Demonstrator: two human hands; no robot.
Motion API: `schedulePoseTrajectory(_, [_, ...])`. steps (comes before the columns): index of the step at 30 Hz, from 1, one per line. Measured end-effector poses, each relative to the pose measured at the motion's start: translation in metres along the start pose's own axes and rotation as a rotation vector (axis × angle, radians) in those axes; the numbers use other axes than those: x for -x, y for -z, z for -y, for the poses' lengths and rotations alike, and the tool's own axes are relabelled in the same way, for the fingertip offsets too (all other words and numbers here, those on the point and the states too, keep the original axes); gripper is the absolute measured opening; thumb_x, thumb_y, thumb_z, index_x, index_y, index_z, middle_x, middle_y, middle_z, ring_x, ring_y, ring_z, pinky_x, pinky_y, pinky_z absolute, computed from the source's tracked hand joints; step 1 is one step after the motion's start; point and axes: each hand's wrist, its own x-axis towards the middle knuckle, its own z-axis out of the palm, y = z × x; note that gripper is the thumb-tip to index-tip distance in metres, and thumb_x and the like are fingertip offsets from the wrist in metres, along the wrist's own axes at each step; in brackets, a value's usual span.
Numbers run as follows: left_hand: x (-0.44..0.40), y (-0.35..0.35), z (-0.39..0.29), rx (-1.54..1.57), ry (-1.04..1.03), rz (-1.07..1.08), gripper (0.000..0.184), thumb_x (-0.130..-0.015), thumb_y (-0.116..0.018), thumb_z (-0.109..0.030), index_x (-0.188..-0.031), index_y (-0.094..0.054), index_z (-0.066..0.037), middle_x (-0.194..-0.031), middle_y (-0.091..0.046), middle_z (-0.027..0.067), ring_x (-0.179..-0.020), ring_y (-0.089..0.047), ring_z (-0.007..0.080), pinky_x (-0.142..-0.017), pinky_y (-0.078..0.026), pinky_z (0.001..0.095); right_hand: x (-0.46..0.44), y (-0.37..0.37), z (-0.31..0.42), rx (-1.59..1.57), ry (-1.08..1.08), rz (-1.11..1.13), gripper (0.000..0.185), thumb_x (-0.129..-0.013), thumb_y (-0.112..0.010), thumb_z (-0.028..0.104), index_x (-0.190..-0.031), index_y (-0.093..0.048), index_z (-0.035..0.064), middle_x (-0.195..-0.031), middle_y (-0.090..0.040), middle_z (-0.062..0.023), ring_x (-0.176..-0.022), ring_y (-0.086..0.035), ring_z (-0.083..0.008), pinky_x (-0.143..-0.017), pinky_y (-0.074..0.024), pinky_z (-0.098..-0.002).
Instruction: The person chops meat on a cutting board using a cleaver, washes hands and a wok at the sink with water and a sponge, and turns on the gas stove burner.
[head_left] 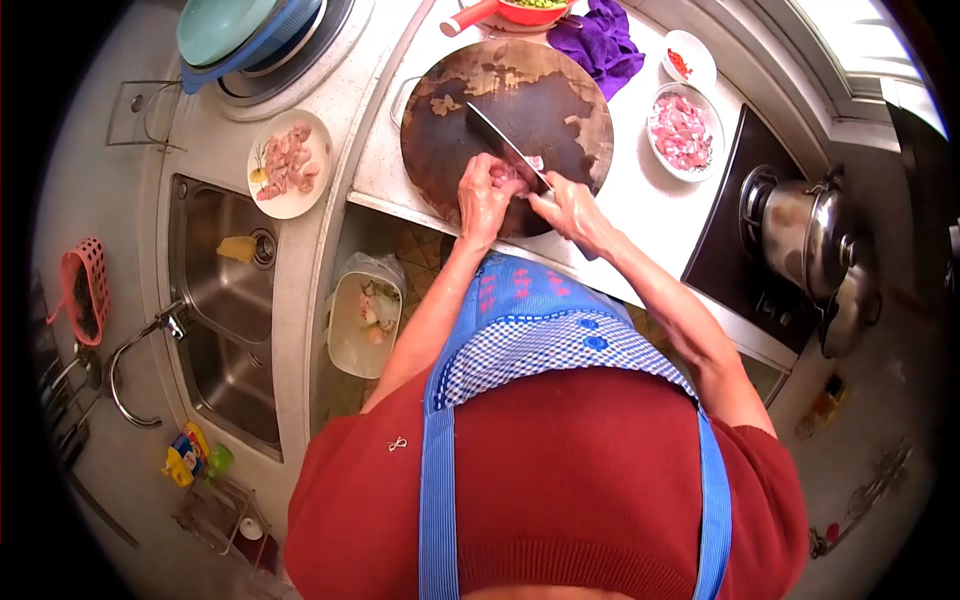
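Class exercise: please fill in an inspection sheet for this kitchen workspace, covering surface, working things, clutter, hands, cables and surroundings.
Surface: round chopping board, dark-patched, on a white counter.
Job's things: knife over the board; meat beside its blade; bowl and plate, each holding meat pieces.
Clutter: crumpled purple cloth beyond the board.
Hands: left hand curled against meat; right hand gripping the knife.
Cables: nothing seen.
Surroundings: sink left; steel pot right.
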Motion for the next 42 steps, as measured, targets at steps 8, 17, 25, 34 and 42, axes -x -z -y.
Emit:
schedulePoseTrajectory(8, [0.006, -0.002, -0.008, 0.021, -0.007, 0.046, 0.020, -0.067, -0.067, -0.001, -0.081, -0.053, 0.002, -0.077, -0.057, 0.0114, -0.067, -0.060, 0.0189, -0.062, -0.050, 0.0294, 0.013, -0.017, -0.018, 0.175, 0.072, -0.182, 0.035, -0.080, -0.060, 0.024, -0.102, -0.052, -0.0027, -0.070, -0.059, -0.0289, -0.071, -0.060, -0.0449, -0.064, -0.0482, -0.0508])
schedulePoseTrajectory(17, [0.011, 0.000, -0.009, -0.051, 0.002, 0.049, 0.033, -0.069, -0.076, -0.016, -0.089, -0.053, -0.001, -0.084, -0.058, 0.0148, -0.073, -0.062, 0.0289, -0.067, -0.049, 0.0391, 0.034, 0.001, -0.004, 0.037, 0.183, -0.215, 0.028, -0.081, -0.060, 0.023, -0.095, -0.051, 0.0002, -0.065, -0.055, -0.0264, -0.064, -0.059, -0.0426, -0.056, -0.0443, -0.0461])
schedulePoseTrajectory(25, [-0.019, 0.030, -0.034, -0.515, -0.691, 0.250, 0.057, -0.059, -0.080, -0.025, -0.105, -0.054, -0.004, -0.102, -0.052, 0.0099, -0.099, -0.053, 0.0275, -0.085, -0.042, 0.0390, 0.063, 0.036, -0.017, -0.110, -0.029, -0.279, 0.032, -0.082, -0.062, 0.028, -0.093, -0.053, -0.0009, -0.060, -0.053, -0.0199, -0.056, -0.058, -0.0330, -0.054, -0.0434, -0.0410])
schedulePoseTrajectory(34, [-0.013, 0.036, -0.001, -0.585, -0.630, 0.439, 0.032, -0.069, -0.065, -0.009, -0.099, -0.054, -0.005, -0.089, -0.053, 0.0106, -0.084, -0.055, 0.0288, -0.071, -0.047, 0.0377, 0.136, 0.003, -0.038, -0.092, -0.222, -0.183, 0.033, -0.080, -0.061, 0.028, -0.085, -0.053, -0.0035, -0.058, -0.053, -0.0218, -0.056, -0.059, -0.0336, -0.055, -0.0438, -0.0417])
schedulePoseTrajectory(42, [-0.002, 0.060, 0.007, -0.146, -0.019, 0.412, 0.032, -0.076, -0.068, -0.022, -0.100, -0.062, -0.001, -0.084, -0.058, 0.0120, -0.074, -0.059, 0.0234, -0.068, -0.047, 0.0323, 0.104, -0.029, -0.039, -0.084, -0.097, -0.248, 0.030, -0.082, -0.059, 0.026, -0.087, -0.052, -0.0029, -0.066, -0.059, -0.0256, -0.067, -0.062, -0.0412, -0.059, -0.0463, -0.0456])
